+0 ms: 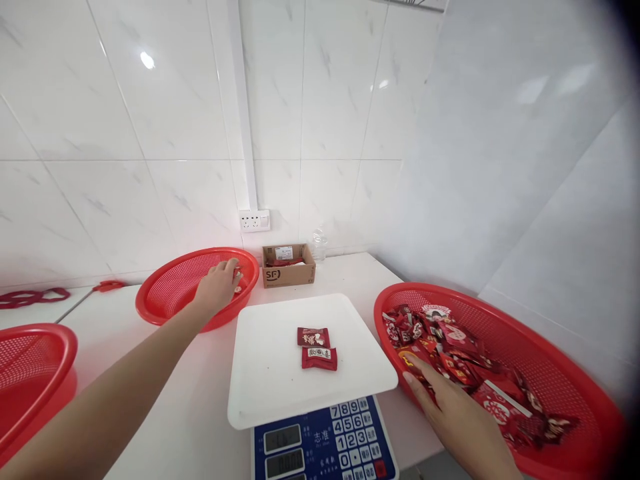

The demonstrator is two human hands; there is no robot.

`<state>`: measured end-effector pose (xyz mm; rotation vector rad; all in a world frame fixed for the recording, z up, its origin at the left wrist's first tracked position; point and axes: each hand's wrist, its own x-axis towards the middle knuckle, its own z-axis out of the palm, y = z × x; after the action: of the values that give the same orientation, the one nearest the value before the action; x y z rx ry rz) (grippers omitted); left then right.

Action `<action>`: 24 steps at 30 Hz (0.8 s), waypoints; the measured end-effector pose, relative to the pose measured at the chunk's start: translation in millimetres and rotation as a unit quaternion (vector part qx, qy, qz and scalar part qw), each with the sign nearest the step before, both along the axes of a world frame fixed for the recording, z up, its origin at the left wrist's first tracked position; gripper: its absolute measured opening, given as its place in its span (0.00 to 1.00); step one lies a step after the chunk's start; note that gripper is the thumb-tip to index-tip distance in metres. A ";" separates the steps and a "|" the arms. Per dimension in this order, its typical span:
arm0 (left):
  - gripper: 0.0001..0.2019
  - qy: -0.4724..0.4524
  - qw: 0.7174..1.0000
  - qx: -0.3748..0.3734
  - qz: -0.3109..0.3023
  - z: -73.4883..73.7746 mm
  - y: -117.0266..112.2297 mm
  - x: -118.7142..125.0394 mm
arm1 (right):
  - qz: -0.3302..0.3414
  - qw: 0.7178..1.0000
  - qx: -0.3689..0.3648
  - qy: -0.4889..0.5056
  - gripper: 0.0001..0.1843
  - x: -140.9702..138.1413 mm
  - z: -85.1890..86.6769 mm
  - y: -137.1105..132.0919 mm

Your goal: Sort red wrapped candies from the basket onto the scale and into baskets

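Note:
My left hand (219, 285) reaches into the red basket (170, 293) at the back left, fingers curled around a small red candy packet (238, 275) over the basket's right rim. My right hand (445, 403) lies in the big red basket (565, 373) on the right, its fingers resting among a heap of red candy packets (450, 340); I cannot make out a packet between them. Two red candy packets (317, 347) lie on the white tray (270, 373) of the electronic scale (323, 445) in front of me.
A third red basket (30, 373) sits at the far left edge. A small cardboard box (289, 265) and a clear plastic bottle (319, 245) stand against the tiled wall under a wall socket (254, 220). A red-handled tool (103, 287) lies at the back left.

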<state>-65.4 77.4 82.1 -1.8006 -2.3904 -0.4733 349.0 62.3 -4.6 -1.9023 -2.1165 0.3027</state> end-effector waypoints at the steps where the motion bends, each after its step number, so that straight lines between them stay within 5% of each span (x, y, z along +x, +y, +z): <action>1: 0.22 0.000 1.000 -0.001 0.001 0.3 2.0 -1.0 | -0.001 1.000 0.002 0.000 0.30 -0.5 0.4 -0.2; 6: 0.27 -0.010 0.982 -0.066 -0.174 -23.6 -9.1 52.4 | -0.003 1.000 -0.013 -0.012 0.31 -2.5 4.0 -1.8; 11: 0.29 -0.031 0.903 -0.152 -0.400 -50.2 -28.3 119.2 | -0.005 1.000 -0.003 -0.009 0.30 -1.6 2.6 -2.3; 16: 0.20 0.032 0.921 -0.124 -0.368 -52.7 -23.0 137.2 | -0.002 1.000 0.004 -0.002 0.28 -0.4 0.0 -1.9; 24: 0.13 0.024 0.938 -0.131 -0.319 -48.3 -26.0 130.7 | -0.006 0.999 -0.030 -0.009 0.31 0.4 -3.0 1.5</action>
<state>65.3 51.4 33.8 -2.6700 -1.8536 -0.1532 349.4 63.8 -7.5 -1.9587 -2.1296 0.3514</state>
